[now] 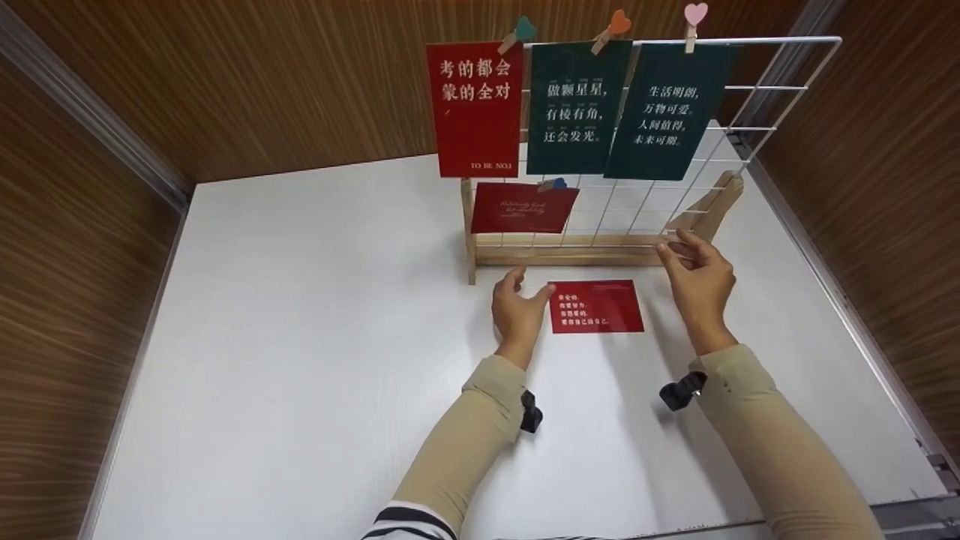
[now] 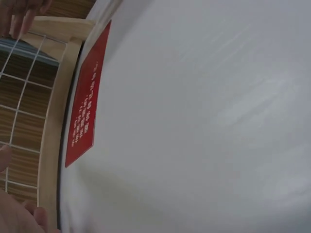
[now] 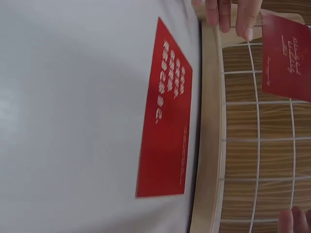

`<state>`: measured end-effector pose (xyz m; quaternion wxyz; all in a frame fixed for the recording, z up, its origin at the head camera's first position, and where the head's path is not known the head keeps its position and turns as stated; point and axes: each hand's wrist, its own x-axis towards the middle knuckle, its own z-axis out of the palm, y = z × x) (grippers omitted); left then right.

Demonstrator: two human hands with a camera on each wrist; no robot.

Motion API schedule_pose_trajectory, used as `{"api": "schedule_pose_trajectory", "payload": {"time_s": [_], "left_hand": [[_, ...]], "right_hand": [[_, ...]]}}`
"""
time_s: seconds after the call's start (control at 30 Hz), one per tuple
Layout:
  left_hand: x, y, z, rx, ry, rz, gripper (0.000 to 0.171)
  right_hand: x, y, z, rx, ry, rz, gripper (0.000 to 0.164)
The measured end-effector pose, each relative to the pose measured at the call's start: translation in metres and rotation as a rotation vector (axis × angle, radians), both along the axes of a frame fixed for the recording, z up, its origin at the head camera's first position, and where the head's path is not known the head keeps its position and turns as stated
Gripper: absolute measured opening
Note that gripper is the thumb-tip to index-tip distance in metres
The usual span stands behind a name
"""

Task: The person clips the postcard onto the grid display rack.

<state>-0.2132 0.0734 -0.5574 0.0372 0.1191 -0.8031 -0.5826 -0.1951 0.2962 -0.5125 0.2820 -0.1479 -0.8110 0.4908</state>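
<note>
A red card (image 1: 622, 304) with white writing lies flat on the white table, just in front of the rack's wooden base. At its left end is my left hand (image 1: 519, 311), thumb and fingers spread apart and holding nothing. The thumb tip overlaps the card's corner in the head view, but the right wrist view shows the fingers (image 3: 247, 33) over by the rack. My right hand (image 1: 699, 281) is raised near the rack's right end, fingers loosely bent, with nothing visible between them. A wire grid rack (image 1: 592, 241) stands upright behind both hands.
Along the rack's top hang a red card (image 1: 480, 142) and two green cards (image 1: 577, 157), held by heart-topped wooden clips (image 1: 601, 41). Lower left, a smaller dark red card (image 1: 525, 217) hangs from a blue-heart clip (image 1: 555, 183). Wood-grain panels (image 1: 300, 82) enclose the table.
</note>
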Motion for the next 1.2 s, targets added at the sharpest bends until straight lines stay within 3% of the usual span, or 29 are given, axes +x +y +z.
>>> {"api": "schedule_pose_trajectory", "payload": {"time_s": [0.23,0.4,0.83,1.07,1.2], "left_hand": [[0.01,0.007,-0.008,-0.214,-0.066,-0.044,0.052],[0.016,0.011,-0.012,-0.306,-0.097,-0.066,0.053],[0.027,0.018,-0.019,-0.422,-0.081,-0.052,0.052],[0.029,0.018,-0.022,-0.442,-0.072,-0.055,0.051],[0.03,0.018,-0.022,-0.452,-0.07,-0.063,0.051]], "right_hand": [[0.015,0.024,-0.001,0.074,-0.124,-0.061,0.042],[0.027,0.037,-0.003,0.097,-0.232,-0.091,0.045],[0.056,0.069,-0.009,0.074,-0.475,-0.092,0.059],[0.081,0.08,-0.015,0.019,-0.607,-0.046,0.065],[0.092,0.084,-0.02,-0.007,-0.635,-0.006,0.065]]}}
